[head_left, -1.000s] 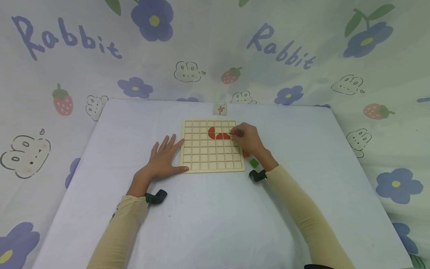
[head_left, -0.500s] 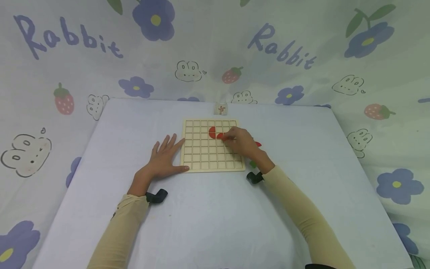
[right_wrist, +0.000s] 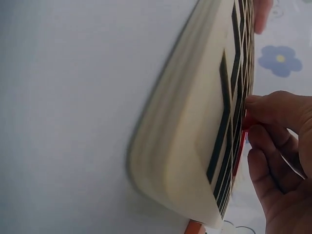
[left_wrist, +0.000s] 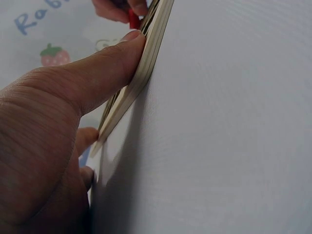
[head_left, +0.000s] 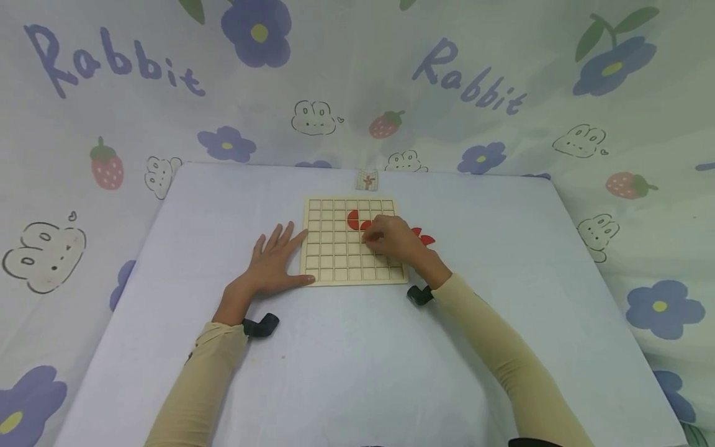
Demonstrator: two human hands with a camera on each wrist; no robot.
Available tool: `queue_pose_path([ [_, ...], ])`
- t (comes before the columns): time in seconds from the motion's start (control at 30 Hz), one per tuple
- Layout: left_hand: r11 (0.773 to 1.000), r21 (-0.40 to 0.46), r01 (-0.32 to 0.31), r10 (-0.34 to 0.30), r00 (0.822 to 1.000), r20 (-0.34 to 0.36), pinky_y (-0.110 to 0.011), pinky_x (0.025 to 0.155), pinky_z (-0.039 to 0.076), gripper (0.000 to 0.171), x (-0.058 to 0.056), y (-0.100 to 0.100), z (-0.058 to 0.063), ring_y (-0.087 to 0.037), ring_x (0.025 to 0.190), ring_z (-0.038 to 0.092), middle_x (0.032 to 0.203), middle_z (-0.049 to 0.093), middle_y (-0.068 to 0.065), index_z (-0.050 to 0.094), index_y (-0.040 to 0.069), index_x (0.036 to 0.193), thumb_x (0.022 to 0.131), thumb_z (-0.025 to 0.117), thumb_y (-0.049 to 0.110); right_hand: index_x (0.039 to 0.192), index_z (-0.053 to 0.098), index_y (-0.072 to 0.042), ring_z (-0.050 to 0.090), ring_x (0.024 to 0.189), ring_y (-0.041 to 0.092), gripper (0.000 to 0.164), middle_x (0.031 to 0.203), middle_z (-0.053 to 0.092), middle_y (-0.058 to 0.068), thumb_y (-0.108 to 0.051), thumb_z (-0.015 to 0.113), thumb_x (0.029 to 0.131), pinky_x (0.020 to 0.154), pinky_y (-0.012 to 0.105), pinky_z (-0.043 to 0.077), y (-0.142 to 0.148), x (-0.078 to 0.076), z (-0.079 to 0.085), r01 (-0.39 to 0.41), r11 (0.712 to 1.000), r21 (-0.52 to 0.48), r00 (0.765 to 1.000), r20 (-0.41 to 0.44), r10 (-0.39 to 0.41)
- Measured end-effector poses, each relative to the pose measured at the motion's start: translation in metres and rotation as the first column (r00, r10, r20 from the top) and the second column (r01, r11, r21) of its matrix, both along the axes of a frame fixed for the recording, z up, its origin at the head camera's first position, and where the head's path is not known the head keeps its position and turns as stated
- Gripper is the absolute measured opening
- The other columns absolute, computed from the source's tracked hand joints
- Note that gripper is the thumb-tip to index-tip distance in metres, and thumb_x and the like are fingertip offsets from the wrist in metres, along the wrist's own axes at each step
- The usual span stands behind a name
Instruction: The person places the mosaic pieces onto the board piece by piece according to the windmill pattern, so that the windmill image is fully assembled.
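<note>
**Fitting a red piece [right_wrist: 249, 121]**

My left grip [head_left: 270, 267] lies spread along the left edge of the wooden grid board [head_left: 335, 256], thumb on its near corner, bracing it, I judge. Red quarter-circles [head_left: 353, 220] sit in the cells. Close beside them, my right grip [head_left: 391, 239] pinches the red piece at the board; seating it seems the step. Next calls for squaring it to a cell, then letting go. Farther right, loose red pieces [head_left: 427, 240] lie on the desk [head_left: 503, 217].
</note>
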State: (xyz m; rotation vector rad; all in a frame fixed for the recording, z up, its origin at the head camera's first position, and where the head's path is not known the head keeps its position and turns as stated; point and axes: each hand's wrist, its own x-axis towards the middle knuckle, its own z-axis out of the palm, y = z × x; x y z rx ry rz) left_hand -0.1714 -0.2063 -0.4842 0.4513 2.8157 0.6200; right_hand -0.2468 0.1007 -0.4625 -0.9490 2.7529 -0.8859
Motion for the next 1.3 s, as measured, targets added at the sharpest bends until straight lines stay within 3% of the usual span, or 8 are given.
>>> queue_pose_path([
  [0.47,1.0,-0.001,0.008,-0.008,1.0,0.004,-0.056,0.113,-0.012,0.11,0.0,-0.0013,-0.0009,-0.032,0.148,-0.012,0.164,-0.004,-0.012,0.012,0.021,0.16,0.078,0.067,0.07,0.092,0.079,-0.013,0.052,0.079,0.012,0.008,0.087,0.058,-0.008,-0.011,0.078,0.085,0.068,0.026,0.048,0.0055,-0.001,-0.0054,-0.035,0.999,0.028,0.999,-0.021,0.036],
  [0.77,1.0,-0.002,0.008,-0.008,1.0,0.002,-0.056,0.113,-0.012,0.109,-0.0002,-0.0011,-0.0014,-0.032,0.148,-0.012,0.164,-0.005,-0.012,0.012,0.022,0.16,0.078,0.067,0.069,0.091,0.077,-0.012,0.05,0.071,0.016,0.013,0.077,0.058,-0.003,-0.025,0.078,0.086,0.061,0.03,0.043,0.0048,-0.0006,-0.0024,0.048,0.998,0.03,0.997,-0.06,-0.046],
  [1.17,1.0,0.005,0.01,-0.01,1.0,-0.008,-0.057,0.113,-0.011,0.109,-0.0003,-0.0009,-0.0017,-0.033,0.148,-0.011,0.164,-0.004,-0.012,0.013,0.021,0.16,0.078,0.068,0.069,0.106,0.077,-0.013,0.053,0.072,0.015,0.021,0.082,0.063,-0.005,-0.025,0.074,0.09,0.059,0.028,0.045,0.0005,-0.0043,-0.001,0.098,0.989,0.109,0.994,0.046,-0.103],
  [1.3,1.0,0.007,0.01,-0.01,1.0,-0.007,-0.056,0.113,-0.012,0.11,-0.0007,-0.0013,-0.0021,-0.033,0.148,-0.011,0.164,-0.004,-0.012,0.013,0.02,0.16,0.078,0.068,0.069,0.105,0.077,-0.014,0.054,0.072,0.016,0.019,0.084,0.066,-0.004,-0.023,0.074,0.089,0.059,0.029,0.045,-0.0027,-0.0056,0.0013,0.116,0.985,0.127,0.99,0.061,-0.124],
])
